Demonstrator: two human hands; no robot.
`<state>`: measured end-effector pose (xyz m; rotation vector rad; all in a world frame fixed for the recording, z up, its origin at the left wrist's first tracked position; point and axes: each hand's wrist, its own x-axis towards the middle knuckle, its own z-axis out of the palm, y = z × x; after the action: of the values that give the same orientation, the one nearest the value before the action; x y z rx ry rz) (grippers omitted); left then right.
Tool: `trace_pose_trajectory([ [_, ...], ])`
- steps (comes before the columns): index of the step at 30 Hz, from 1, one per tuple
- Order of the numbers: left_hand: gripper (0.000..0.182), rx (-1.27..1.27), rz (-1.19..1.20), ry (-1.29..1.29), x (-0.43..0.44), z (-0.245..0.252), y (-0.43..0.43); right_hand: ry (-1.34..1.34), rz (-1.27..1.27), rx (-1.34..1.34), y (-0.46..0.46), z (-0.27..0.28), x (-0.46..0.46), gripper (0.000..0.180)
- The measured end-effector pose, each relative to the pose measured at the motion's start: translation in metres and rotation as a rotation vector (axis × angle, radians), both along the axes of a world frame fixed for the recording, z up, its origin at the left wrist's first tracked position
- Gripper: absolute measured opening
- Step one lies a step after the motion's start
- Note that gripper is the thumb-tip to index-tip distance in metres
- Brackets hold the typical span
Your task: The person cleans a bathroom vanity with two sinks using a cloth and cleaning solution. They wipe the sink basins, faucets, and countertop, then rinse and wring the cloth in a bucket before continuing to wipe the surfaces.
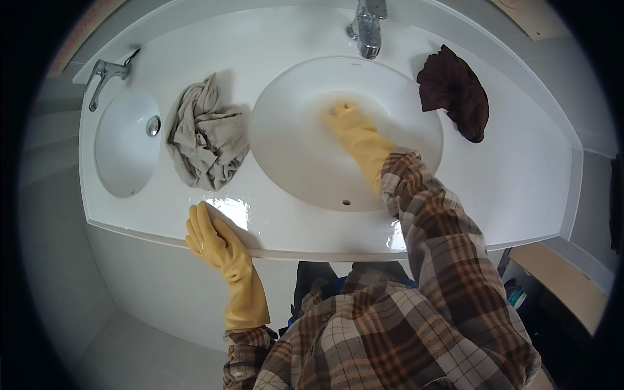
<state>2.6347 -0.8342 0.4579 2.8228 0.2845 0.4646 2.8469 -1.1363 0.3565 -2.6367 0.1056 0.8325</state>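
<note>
My right hand [348, 119], in a yellow rubber glove, reaches down into the large oval washbasin [282, 161]. Cloudy water [312, 141] covers its fingertips near the bottom, so what they touch is hidden. My left hand [209, 234], gloved the same way, lies at the front edge of the white countertop [302, 239] with its fingers extended and nothing held. Just beyond it sits a crumpled, wet-looking grey cloth [209, 134]. To the right of the basin, a dark maroon cloth [456, 92] is bunched on the counter.
A chrome faucet [369, 31] rises behind the large basin. At the far left are a smaller basin [124, 151] with a metal drain plug [153, 126] and a second chrome faucet [105, 80]. Raised ledges border the counter at back and right. Wet patches [229, 212] shine along the front.
</note>
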Motion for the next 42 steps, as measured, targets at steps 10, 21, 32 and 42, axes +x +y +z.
trace_pose_trajectory([
  [10, 0.042, 0.042, 0.01, -0.052, 0.0, -0.005, 0.005, -0.158, 0.194, -0.024, -0.006, -0.011, 0.018, 0.036],
  [21, 0.044, -0.075, 0.114, 0.063, -0.003, -0.006, 0.003, -0.173, 0.103, -0.158, 0.001, -0.02, 0.007, 0.052],
  [32, 0.043, -0.08, 0.111, 0.001, -0.011, -0.018, 0.008, -0.063, 0.87, -0.118, -0.03, -0.009, 0.034, 0.049],
  [42, 0.041, -0.096, 0.12, 0.02, -0.007, -0.014, 0.006, -0.073, -0.253, 0.706, -0.082, 0.012, -0.003, 0.058],
])
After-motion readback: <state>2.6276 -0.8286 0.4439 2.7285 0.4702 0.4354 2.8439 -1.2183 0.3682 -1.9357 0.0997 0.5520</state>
